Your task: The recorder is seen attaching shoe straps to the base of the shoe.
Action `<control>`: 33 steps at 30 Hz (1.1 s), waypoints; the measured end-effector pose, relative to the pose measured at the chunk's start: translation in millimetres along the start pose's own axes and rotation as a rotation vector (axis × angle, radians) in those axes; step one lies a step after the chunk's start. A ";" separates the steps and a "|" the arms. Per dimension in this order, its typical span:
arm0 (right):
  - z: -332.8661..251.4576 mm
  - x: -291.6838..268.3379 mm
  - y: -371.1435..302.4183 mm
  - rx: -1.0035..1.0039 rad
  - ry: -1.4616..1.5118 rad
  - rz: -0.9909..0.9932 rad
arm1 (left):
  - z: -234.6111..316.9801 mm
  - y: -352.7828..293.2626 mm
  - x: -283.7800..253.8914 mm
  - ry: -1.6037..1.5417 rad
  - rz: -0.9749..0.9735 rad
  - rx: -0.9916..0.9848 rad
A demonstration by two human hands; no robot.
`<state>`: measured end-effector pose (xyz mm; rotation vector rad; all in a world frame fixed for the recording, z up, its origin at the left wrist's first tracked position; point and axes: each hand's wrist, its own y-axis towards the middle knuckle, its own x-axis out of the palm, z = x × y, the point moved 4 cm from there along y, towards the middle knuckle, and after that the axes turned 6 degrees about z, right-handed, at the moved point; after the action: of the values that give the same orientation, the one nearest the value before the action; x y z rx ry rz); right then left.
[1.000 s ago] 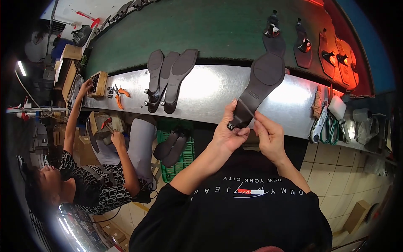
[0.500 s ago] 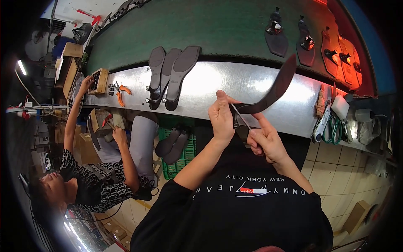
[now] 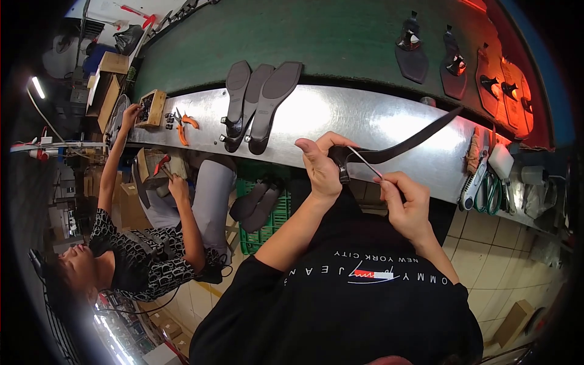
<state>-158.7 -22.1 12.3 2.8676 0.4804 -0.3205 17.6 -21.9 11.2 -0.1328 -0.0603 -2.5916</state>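
My left hand (image 3: 322, 171) is closed round the heel end of a dark shoe sole (image 3: 420, 136), whose long curved front sticks out to the right over the metal ledge. A small black heel (image 3: 344, 172) shows below the grip. In my right hand (image 3: 409, 204) the fingers pinch a thin metal rod (image 3: 367, 162). It slants up and left, its far end meeting the sole's heel end beside my left fingers; the exact contact is hidden.
Several dark heeled soles (image 3: 274, 100) lie on the metal ledge (image 3: 359, 109) by the green conveyor belt (image 3: 340, 42). Orange-handled pliers (image 3: 181, 129) lie to the left, a box cutter (image 3: 473, 188) and scissors to the right. A co-worker (image 3: 146, 249) sits left, holding a hammer (image 3: 163, 166).
The sole in my left hand has tipped lower and shows edge-on. My right hand has drawn away right, uncovering more of the rod. The whole view has shifted slightly.
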 end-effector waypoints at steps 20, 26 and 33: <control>-21.2 1.2 10.3 -0.154 -0.176 0.131 | -27.4 -3.4 33.3 -0.976 -0.177 -0.822; -22.0 5.0 5.5 -0.179 -0.232 0.108 | -22.7 2.6 30.9 -0.738 -0.208 -0.608; -9.4 6.7 2.2 -0.103 -0.176 0.081 | -24.0 0.3 36.4 -0.653 -0.150 -0.691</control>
<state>-150.1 -19.9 19.9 2.7190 0.3377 -0.5127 -15.1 -42.6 -8.7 -1.2486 0.6094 -2.4862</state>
